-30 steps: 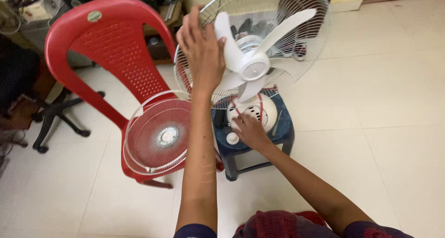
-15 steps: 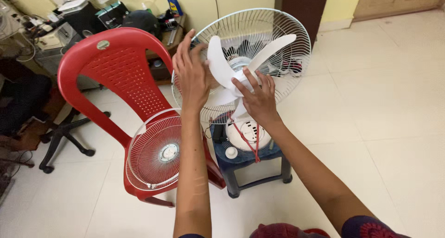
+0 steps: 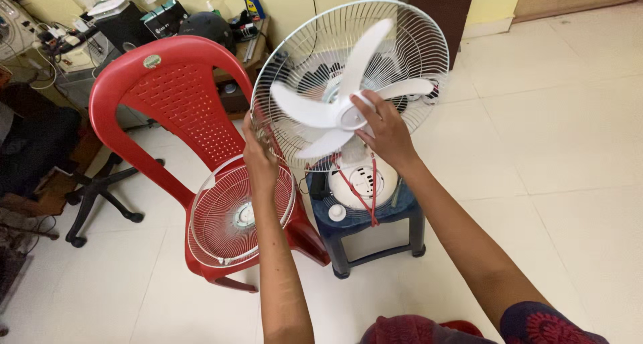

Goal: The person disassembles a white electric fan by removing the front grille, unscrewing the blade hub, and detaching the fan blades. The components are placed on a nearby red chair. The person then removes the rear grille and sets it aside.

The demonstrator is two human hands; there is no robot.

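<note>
A white table fan stands on a dark blue stool (image 3: 348,222). Its rear wire guard (image 3: 402,36) is in place and the white three-blade propeller (image 3: 335,109) sits bare at the front. My right hand (image 3: 385,133) rests with its fingers on the blade hub. My left hand (image 3: 260,158) grips the left rim of the rear guard. The white fan base (image 3: 362,183) has a red cord hanging over it. The loose front guard (image 3: 238,210) lies on the seat of a red plastic chair (image 3: 167,96), just below my left hand.
A black office chair base (image 3: 100,190) stands to the left of the red chair. A cluttered low shelf (image 3: 221,29) with bottles and devices runs along the back wall. Pale tiled floor (image 3: 549,156) spreads to the right.
My left hand slid down from the blade to the guard's left rim. My right hand stays at the hub, and the blades have turned. The view shifted slightly.
</note>
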